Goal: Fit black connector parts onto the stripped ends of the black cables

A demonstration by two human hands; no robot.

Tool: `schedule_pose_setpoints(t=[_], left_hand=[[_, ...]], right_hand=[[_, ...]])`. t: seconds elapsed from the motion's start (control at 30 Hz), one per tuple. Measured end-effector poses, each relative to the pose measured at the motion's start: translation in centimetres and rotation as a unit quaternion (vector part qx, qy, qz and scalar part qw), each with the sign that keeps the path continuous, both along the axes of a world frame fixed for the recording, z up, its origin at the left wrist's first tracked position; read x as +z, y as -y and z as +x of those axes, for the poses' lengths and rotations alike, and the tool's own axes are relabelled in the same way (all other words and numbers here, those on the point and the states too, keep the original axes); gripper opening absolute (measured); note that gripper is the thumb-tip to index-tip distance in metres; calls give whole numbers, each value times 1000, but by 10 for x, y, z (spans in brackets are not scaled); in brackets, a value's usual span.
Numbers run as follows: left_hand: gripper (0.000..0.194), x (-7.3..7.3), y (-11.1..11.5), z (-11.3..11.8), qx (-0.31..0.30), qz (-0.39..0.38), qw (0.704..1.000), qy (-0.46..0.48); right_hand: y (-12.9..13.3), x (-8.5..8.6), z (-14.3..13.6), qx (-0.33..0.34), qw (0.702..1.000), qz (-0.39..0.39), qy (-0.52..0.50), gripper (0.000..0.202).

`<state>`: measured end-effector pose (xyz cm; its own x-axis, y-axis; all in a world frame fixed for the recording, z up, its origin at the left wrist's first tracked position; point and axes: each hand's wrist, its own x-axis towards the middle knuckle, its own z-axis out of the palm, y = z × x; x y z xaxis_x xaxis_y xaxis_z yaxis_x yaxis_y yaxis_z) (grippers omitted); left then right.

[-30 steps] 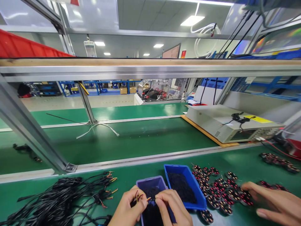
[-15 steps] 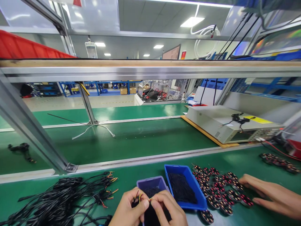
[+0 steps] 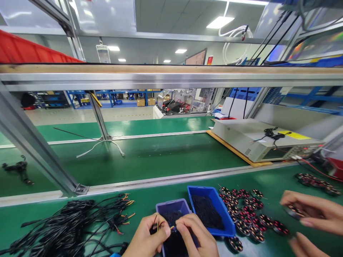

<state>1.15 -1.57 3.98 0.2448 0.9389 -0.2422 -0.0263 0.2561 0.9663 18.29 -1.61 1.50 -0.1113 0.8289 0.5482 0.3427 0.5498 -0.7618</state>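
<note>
Low in the middle, my left hand (image 3: 149,233) pinches a few thin wires (image 3: 158,225), yellow and dark red, between thumb and fingers. Facing it, my right hand (image 3: 198,233) has thumb and forefinger closed at the wire tips, on a tiny dark piece (image 3: 173,228) too small to name. Both hands are over a purple bin (image 3: 171,204) of small black pieces. Just right of it stands a blue bin (image 3: 227,223) holding thin black pieces. A heap of black cables (image 3: 75,221) with orange and red wire ends lies left of my hands.
Round coil parts (image 3: 246,210) cover the bench right of the blue bin. Another person's hand (image 3: 316,210) holds one there, with a second hand (image 3: 305,246) below. A metal frame post (image 3: 40,142) rises at left; a grey instrument (image 3: 262,139) stands at the back right.
My right hand has shifted slightly right and a small dark piece now shows at its fingertips. The other person's hand has lifted a coil part away to the right; a second hand has appeared.
</note>
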Motion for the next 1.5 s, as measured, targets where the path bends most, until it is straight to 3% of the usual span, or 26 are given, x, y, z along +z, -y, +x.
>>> schedule_pose_setpoints(t=[0.3, 0.63, 0.83, 1.13, 1.33, 1.5], left_hand=[[61, 3, 1, 1, 2, 6, 1000, 4], [61, -9, -1, -1, 16, -7, 1000, 15], [59, -6, 1, 1, -22, -8, 1000, 21], [61, -15, -2, -4, -16, -25, 1000, 6], [57, -11, -1, -4, -22, -34, 999, 15], [52, -6, 0, -4, -32, -39, 999, 16]], right_hand=[[1, 0, 1, 9, 1000, -17, 11, 22], [-2, 1, 1, 9, 999, -24, 32, 25], [0, 0, 2, 7, 999, -5, 44, 27], [-2, 1, 3, 79, 994, 17, 74, 27], [0, -5, 5, -4, 998, -28, -48, 24], [3, -3, 1, -51, 998, 27, -37, 18]])
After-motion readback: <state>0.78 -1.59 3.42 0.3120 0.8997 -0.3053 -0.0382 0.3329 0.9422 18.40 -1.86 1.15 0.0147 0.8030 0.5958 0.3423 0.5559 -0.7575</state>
